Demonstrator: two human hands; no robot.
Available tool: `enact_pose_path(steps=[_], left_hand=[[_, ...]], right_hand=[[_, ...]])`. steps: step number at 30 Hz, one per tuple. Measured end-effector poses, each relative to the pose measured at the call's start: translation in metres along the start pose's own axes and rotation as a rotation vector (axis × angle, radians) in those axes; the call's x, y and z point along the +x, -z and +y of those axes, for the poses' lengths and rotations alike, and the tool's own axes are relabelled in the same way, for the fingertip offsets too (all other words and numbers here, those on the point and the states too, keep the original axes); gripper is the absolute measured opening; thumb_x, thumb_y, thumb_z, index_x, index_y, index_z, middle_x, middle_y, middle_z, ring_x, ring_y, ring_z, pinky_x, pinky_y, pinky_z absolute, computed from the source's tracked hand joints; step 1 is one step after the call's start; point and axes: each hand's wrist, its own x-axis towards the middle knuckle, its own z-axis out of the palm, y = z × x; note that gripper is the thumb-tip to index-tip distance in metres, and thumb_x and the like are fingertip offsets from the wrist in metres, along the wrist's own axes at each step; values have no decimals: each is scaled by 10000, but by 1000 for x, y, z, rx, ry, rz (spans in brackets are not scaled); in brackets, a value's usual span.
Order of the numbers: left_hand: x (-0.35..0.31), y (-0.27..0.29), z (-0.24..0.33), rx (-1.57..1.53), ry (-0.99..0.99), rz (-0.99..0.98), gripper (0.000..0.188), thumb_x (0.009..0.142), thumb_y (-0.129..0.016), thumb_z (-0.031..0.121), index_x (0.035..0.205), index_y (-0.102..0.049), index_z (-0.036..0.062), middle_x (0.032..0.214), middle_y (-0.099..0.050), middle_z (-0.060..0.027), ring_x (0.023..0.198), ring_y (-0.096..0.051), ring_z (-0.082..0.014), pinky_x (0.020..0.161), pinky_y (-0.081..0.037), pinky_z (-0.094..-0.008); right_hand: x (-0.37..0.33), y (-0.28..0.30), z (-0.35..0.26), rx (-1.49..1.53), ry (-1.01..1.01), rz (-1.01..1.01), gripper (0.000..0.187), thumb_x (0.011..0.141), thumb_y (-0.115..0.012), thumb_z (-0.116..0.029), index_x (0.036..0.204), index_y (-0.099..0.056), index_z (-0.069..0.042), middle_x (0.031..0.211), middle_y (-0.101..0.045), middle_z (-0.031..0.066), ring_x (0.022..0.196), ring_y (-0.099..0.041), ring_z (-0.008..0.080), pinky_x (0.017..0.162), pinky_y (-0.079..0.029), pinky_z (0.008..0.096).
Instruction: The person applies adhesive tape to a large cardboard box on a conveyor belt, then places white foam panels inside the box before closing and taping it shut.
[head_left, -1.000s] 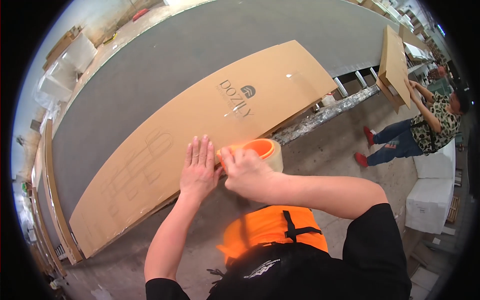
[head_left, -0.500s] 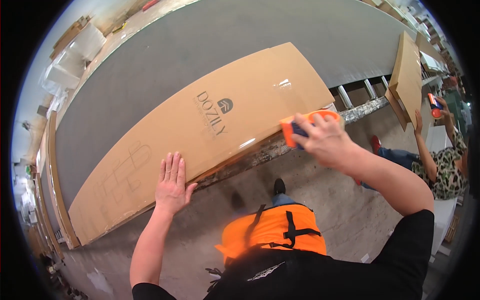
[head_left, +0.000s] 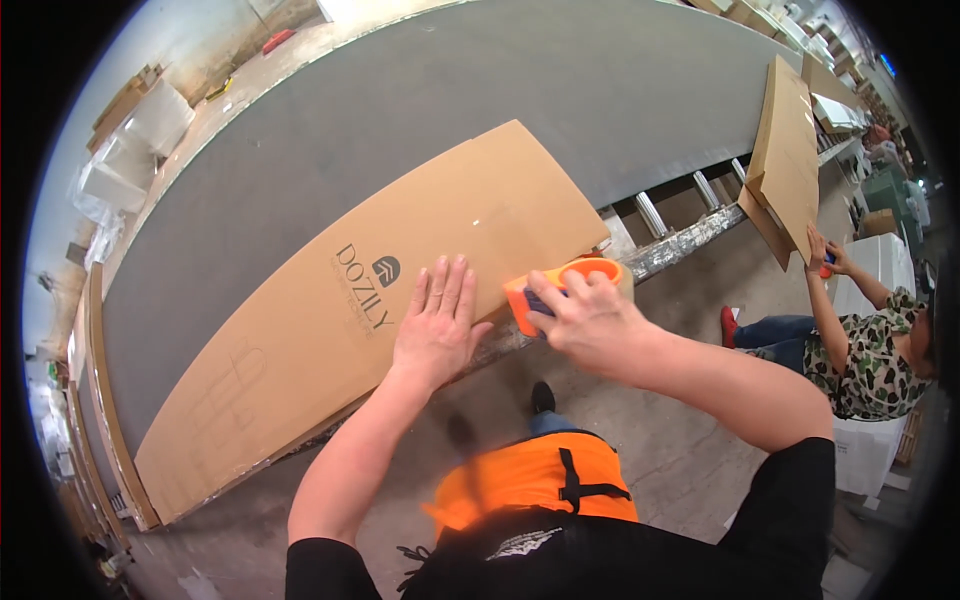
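Observation:
A long brown cardboard box with dark printing lies in front of me, its near edge along the metal side rail. My left hand rests flat on top of the box near that edge, fingers stretched out, holding nothing. My right hand is wrapped round an orange and dark blue tape dispenser. The dispenser is at the near edge, close to the box's right end. The roll inside it is partly hidden by my fingers, and I cannot tell whether tape is touching the box.
Under the box is a wide grey conveyor belt, followed by metal rollers on the right. A co-worker in a patterned shirt stands there beside another cardboard box. Brown strips border the left side. White wrapped blocks stand far left.
My left hand has slid right along the box, closer to the dispenser. The view has shifted, while dispenser and box end keep about the same spacing. The co-worker's hands have come together near their box.

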Motion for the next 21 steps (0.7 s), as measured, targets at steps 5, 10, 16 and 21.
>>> enact_pose_path(steps=[5, 10, 16, 21], left_hand=[[-5, -2, -2, 2, 18, 3, 742, 945, -566, 448, 1452, -375, -60, 1561, -308, -219, 1472, -239, -380, 1209, -175, -504], [-6, -7, -1, 4, 14, 29, 753, 936, -582, 448, 1442, -382, -72, 1552, -315, -236, 1470, -242, -391, 1207, -185, -505], [22, -18, 20, -61, 121, 109, 811, 883, -639, 456, 1398, -400, -123, 1500, -350, -310, 1435, -288, -442, 1202, -202, -513], [37, -33, 28, -59, 140, 160, 846, 878, -631, 482, 1408, -377, -126, 1504, -344, -309, 1440, -277, -442, 1204, -194, -515]], right_hand=[[-36, 2, 47, -62, -23, 8, 360, 694, -712, -179, 1034, -693, -60, 1211, -565, 156, 883, -619, 246, 685, -496, 362], [-20, -14, 44, -164, -69, -167, 268, 700, -699, -158, 943, -734, -49, 1204, -591, 190, 867, -618, 276, 669, -508, 374], [21, -29, -16, -378, -191, -317, 215, 726, -672, -169, 872, -774, -49, 1233, -572, 289, 827, -597, 274, 545, -450, 376], [37, -75, -63, -1931, 285, -734, 348, 790, -631, -199, 1108, -726, -93, 1137, -650, 152, 715, -533, 207, 567, -458, 366]])
